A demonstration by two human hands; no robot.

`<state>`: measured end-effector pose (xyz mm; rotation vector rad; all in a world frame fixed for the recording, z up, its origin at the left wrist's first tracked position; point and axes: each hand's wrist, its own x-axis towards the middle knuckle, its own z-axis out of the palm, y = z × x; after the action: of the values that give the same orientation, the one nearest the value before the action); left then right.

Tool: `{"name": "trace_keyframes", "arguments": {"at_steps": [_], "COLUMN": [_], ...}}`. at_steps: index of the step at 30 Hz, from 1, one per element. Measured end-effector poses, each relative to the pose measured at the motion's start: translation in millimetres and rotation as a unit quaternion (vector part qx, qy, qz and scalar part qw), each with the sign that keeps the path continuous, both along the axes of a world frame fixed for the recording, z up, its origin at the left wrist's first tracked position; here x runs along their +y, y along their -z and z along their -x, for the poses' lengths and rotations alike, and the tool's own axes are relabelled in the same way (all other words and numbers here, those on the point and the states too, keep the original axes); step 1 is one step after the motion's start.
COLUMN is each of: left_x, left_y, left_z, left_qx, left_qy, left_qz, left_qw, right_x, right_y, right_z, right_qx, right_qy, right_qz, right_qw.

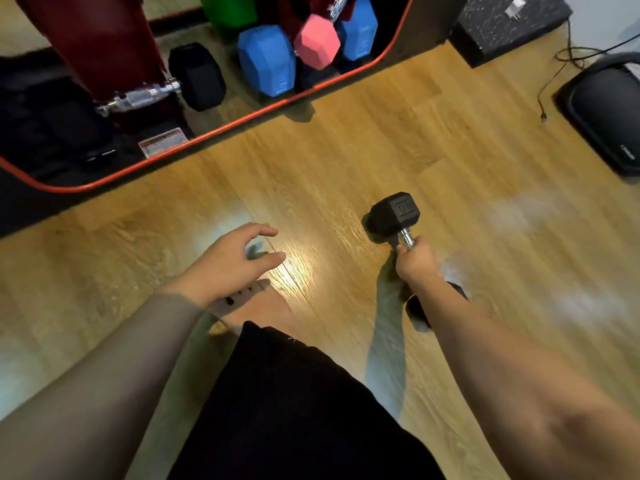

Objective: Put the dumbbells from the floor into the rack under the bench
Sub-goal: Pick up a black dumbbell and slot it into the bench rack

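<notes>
My right hand [414, 263] grips the chrome handle of a black hex dumbbell [394, 216], held above the wooden floor at centre right; its rear head is partly hidden behind my wrist. My left hand [239, 259] hovers over the floor to the left, fingers apart and holding nothing. At the top, under the bench with its red-piped black edge [249, 117], sits the rack area with another black chrome-handled dumbbell [195, 76], two blue dumbbells [266, 60] and a pink one [317, 41].
A dark red post [104, 46] stands at the upper left beside the stored weights. A black speckled block [509, 22] lies at top right, with a cable [554, 74] and a black mat or case [606, 112] on the right. My dark-clothed leg [294, 410] fills the bottom centre.
</notes>
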<state>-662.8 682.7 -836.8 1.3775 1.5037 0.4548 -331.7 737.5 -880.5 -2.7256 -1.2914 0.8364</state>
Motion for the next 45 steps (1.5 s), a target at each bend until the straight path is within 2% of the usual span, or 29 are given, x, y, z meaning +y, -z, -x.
{"name": "trace_keyframes", "arguments": {"at_steps": [9, 14, 19, 25, 32, 35, 36, 38, 40, 42, 45], "left_x": [8.5, 8.9, -8.0, -54.3, -64.9, -49.8, -43.7, -31.5, -23.1, -20.3, -20.7], "left_y": [-4.5, -0.9, 6.2, 12.6, 12.1, 6.1, 4.8, 5.3, 10.1, 17.5, 24.4], "left_z": [-23.0, -11.4, 32.7, 94.9, 103.9, 109.2, 112.3, 116.7, 118.7, 119.3, 120.8], "left_qx": [0.026, 0.11, 0.218, 0.288, 0.332, 0.345, 0.345, 0.345, 0.335, 0.318, 0.323], "left_qy": [0.006, 0.007, -0.07, -0.204, -0.194, -0.174, -0.174, -0.187, -0.195, -0.19, -0.189], "left_qz": [-0.061, -0.05, -0.046, -0.02, -0.011, -0.032, -0.032, -0.019, 0.023, 0.072, 0.069], "left_qw": [0.998, 0.993, 0.972, 0.935, 0.923, 0.922, 0.922, 0.92, 0.922, 0.926, 0.925], "right_x": [-10.3, 2.2, 7.5, -12.6, -16.0, -16.0, -15.8, -15.1, -15.5, -16.8, -18.9], "right_y": [6.0, 7.3, 6.7, 3.8, -6.5, -18.9, -23.2, -29.8, -32.0, -28.3, -19.3], "right_z": [45.4, 124.8, 223.2, 313.3, 313.6, 303.7, 298.2, 282.8, 264.9, 249.4, 238.4], "right_qx": [-0.002, 0.012, 0.028, 0.052, 0.023, -0.057, -0.076, -0.097, -0.084, -0.022, 0.043], "right_qy": [-0.153, -0.271, -0.43, -0.572, -0.64, -0.66, -0.646, -0.581, -0.506, -0.444, -0.407], "right_qz": [-0.029, -0.044, -0.04, -0.026, -0.009, -0.088, -0.116, -0.146, -0.118, -0.068, -0.068], "right_qw": [0.988, 0.961, 0.902, 0.818, 0.768, 0.744, 0.751, 0.795, 0.85, 0.893, 0.91]}}
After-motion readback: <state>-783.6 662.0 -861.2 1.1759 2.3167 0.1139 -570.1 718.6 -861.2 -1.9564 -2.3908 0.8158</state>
